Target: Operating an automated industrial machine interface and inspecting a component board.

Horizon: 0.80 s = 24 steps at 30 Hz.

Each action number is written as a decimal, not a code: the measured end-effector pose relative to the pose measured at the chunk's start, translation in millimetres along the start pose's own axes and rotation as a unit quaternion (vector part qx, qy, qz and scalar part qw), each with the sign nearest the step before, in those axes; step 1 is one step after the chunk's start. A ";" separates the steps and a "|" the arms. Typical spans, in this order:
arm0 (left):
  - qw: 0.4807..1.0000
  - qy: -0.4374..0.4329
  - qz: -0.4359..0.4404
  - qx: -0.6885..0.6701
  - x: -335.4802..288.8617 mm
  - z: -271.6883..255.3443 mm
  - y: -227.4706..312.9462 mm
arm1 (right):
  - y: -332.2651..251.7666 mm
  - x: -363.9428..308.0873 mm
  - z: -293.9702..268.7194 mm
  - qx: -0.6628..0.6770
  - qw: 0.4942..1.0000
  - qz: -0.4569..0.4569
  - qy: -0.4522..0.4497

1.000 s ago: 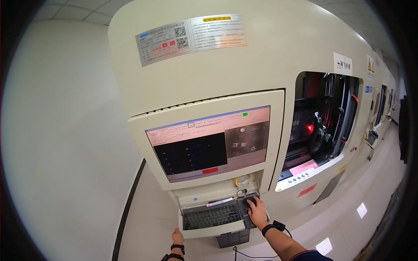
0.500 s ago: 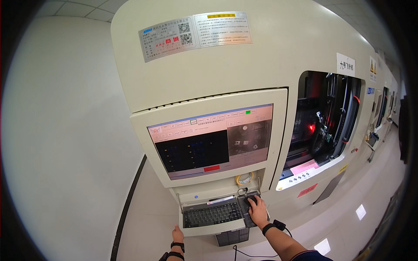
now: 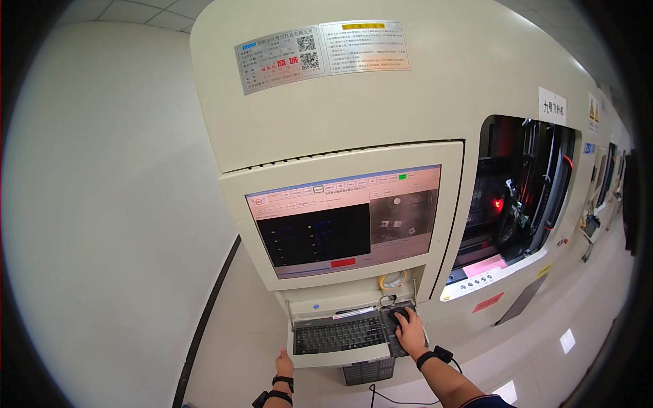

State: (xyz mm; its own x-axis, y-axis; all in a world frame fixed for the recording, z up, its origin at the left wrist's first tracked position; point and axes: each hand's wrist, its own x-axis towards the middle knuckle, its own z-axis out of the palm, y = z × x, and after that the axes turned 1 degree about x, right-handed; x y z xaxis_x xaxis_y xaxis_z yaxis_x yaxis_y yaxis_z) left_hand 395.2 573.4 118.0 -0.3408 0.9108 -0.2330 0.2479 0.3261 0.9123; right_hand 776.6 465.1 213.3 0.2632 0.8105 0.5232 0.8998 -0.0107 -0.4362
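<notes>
At the slide-out tray, my right hand (image 3: 409, 333) is closed over a black computer mouse (image 3: 398, 315), its fingers on top. The mouse sits on a dark pad (image 3: 394, 345) right of the black keyboard (image 3: 340, 336). My left hand (image 3: 284, 364) is at the near left corner of the pale keyboard tray (image 3: 340, 358), seemingly gripping its edge; most of its fingers are hidden. Above the tray, a monitor (image 3: 313, 232) set into the cream machine shows a dark panel, a grey camera picture, a red block and a green button.
A tape roll (image 3: 392, 279) lies on the ledge under the monitor, and a pen-like white stick (image 3: 354, 313) behind the keyboard. To the right, a machine window (image 3: 500, 204) shows a red light and mechanisms above several knobs (image 3: 476, 281). A dark box (image 3: 368, 371) and cable (image 3: 401, 401) lie below.
The whole scene has shifted slightly right as my view turned. On the monitor, the pointer has moved up out of the dark panel. Both hands keep their places at the mouse and tray.
</notes>
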 end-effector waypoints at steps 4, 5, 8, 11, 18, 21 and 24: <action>1.000 0.001 0.001 0.001 2.8 -0.4 -3.2 | -2.4 0.9 -1.7 0.003 1.000 -0.008 -0.005; 1.000 0.002 0.009 0.000 3.7 -0.5 -4.7 | -3.4 1.3 -2.1 0.002 1.000 -0.013 -0.003; 1.000 0.001 0.012 -0.003 4.2 1.7 -5.2 | -2.7 0.9 -2.7 0.010 1.000 -0.010 -0.008; 1.000 0.006 0.014 0.000 6.7 1.4 -9.9 | -2.5 0.6 -1.9 0.010 1.000 -0.016 -0.003; 1.000 0.003 0.019 -0.009 8.2 1.9 -11.6 | -1.5 -0.2 -1.0 0.004 1.000 -0.024 0.010; 1.000 0.009 -0.001 -0.005 7.8 2.3 -8.9 | -3.6 -0.5 -2.2 -0.008 1.000 -0.005 -0.001; 1.000 0.005 0.012 0.000 3.7 3.1 -3.4 | 1.0 -1.8 1.1 -0.027 1.000 0.001 0.008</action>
State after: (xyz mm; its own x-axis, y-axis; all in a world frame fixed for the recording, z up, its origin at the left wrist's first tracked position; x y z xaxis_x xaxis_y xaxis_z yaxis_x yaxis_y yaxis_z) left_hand 395.9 576.4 113.1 -0.3432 0.9160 -0.2077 0.2559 0.3039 0.9177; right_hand 776.6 464.3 211.1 0.2705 0.8012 0.5337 0.9166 -0.0447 -0.3974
